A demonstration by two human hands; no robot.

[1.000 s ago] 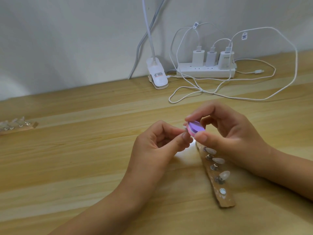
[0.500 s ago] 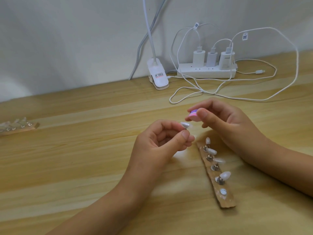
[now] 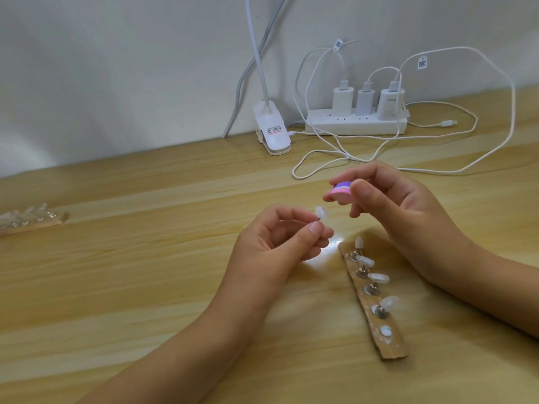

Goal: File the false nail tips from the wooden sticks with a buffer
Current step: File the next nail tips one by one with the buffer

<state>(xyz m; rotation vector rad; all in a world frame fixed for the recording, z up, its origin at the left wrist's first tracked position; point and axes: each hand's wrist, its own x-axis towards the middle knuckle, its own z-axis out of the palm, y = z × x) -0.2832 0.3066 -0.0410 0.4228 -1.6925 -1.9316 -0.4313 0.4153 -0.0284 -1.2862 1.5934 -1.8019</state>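
1. Two hands work just above the table (image 3: 145, 287). The left hand (image 3: 280, 243) pinches a small stem between thumb and forefinger, and one false nail tip (image 3: 321, 212) stands on top of it. The right hand (image 3: 402, 211) grips a pink-and-purple buffer (image 3: 339, 192) between thumb and fingers. Buffer and tip are near each other but not touching.
2. To file well, I would lay the buffer's flat face against the tip's edge and use short, light strokes. The left pinch should stay firm and low on the stem, or the tip may spin or pop off.
3. No box or tray is in view. The nearer wooden stick (image 3: 390, 349), just beside the right wrist, serves as the holder. It carries four tips on metal pegs. Its nearest spot holds only a round white pad.
4. Well apart, at the table's left edge, a second wooden stick (image 3: 55, 221) carries several clear tips, too blurred to count.
5. By the wall sit a power strip (image 3: 355, 125) with three chargers and a lamp clip (image 3: 272, 132).
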